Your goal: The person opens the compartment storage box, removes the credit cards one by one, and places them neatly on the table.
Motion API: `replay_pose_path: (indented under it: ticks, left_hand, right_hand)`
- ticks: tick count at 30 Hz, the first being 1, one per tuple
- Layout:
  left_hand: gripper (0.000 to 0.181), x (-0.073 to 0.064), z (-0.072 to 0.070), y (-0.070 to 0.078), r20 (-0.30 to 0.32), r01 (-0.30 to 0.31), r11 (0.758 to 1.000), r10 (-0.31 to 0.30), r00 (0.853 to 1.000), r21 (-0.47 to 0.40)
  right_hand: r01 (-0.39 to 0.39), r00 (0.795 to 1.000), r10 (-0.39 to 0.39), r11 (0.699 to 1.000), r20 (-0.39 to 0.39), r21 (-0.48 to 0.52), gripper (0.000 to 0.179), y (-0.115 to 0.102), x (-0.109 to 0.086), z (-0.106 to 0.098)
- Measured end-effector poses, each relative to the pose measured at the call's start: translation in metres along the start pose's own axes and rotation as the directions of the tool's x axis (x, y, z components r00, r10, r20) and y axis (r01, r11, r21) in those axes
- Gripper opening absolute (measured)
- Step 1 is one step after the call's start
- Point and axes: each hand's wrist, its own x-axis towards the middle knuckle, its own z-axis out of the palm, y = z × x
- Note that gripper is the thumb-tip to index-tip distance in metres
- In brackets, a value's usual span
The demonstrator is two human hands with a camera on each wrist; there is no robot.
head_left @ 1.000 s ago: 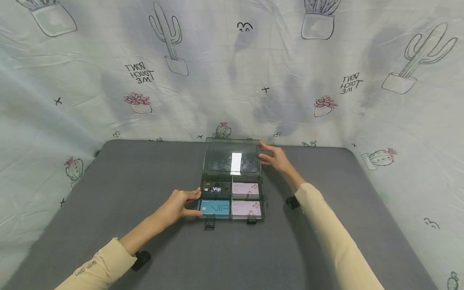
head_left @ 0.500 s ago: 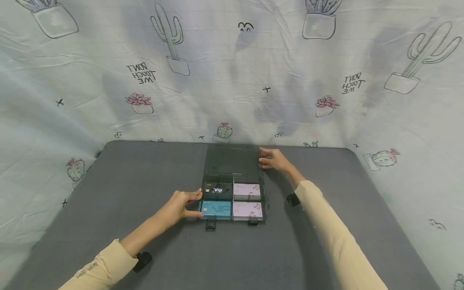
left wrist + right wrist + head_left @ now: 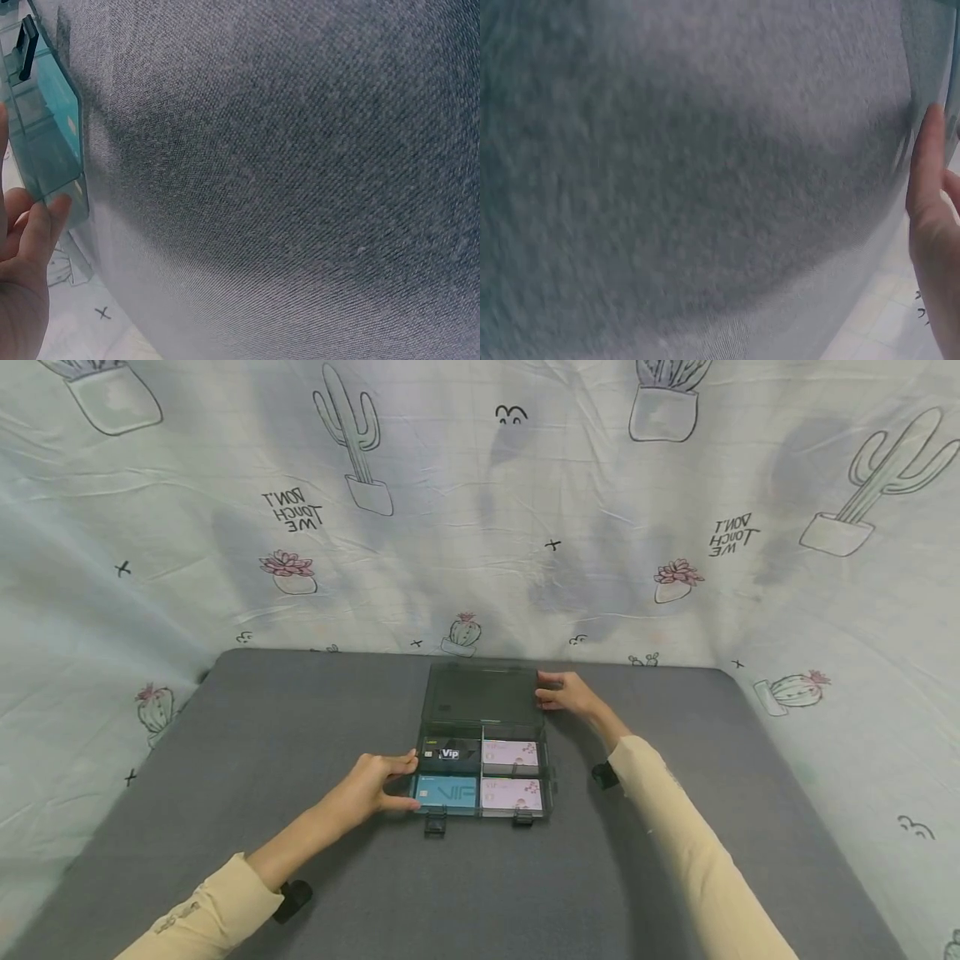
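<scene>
A smoky clear plastic card box (image 3: 480,817) lies on the grey table with its lid (image 3: 483,693) folded back toward the far edge. Its compartments hold a black Vip card (image 3: 450,752), a blue VIP card (image 3: 446,792) and two pink card stacks (image 3: 510,793). My left hand (image 3: 371,785) rests against the box's left side, thumb and fingers spread apart; the left wrist view shows its fingertips touching the wall (image 3: 49,150). My right hand (image 3: 570,693) holds the lid's right edge between thumb and fingers. In the right wrist view only part of that hand (image 3: 934,217) shows.
Two latches (image 3: 435,823) stick out from the box's front edge. A white curtain (image 3: 480,527) printed with cacti hangs behind the grey table (image 3: 300,710) and along its sides. Black bands (image 3: 294,900) sit at both wrists.
The lid has tipped farther back and down, and the bright reflection on it is gone. My right hand has lowered slightly along with it. The left hand stays at the box's side.
</scene>
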Motion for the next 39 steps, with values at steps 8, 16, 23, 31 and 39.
replay_pose_path:
  ticks: [8,16,23,31,39]
  left_hand:
    - [0.066,0.001,0.002,0.000,0.018,0.017,1.000,-0.017,1.000,-0.012]
    - [0.065,-0.001,0.001,-0.001,0.004,0.004,1.000,-0.004,1.000,-0.008]
    - [0.066,-0.001,0.002,-0.002,0.007,0.015,1.000,-0.015,1.000,-0.024]
    - [0.067,0.000,0.003,0.000,0.028,0.070,0.995,-0.068,0.997,-0.075]
    - [0.065,-0.003,0.004,0.001,0.019,0.068,0.994,-0.066,0.998,-0.082]
  right_hand:
    - [0.038,0.999,-0.038,0.999,-0.012,-0.001,0.053,0.007,-0.002,0.000]
    - [0.069,0.998,-0.069,0.997,0.001,0.041,0.049,0.015,-0.002,0.000]
    - [0.068,0.998,-0.068,0.998,0.017,-0.016,0.053,0.018,-0.007,-0.003]
    - [0.100,0.994,-0.100,0.995,-0.036,0.003,0.046,0.021,-0.013,-0.005]
    - [0.105,0.994,-0.105,0.994,-0.016,0.038,0.045,0.020,-0.029,0.000]
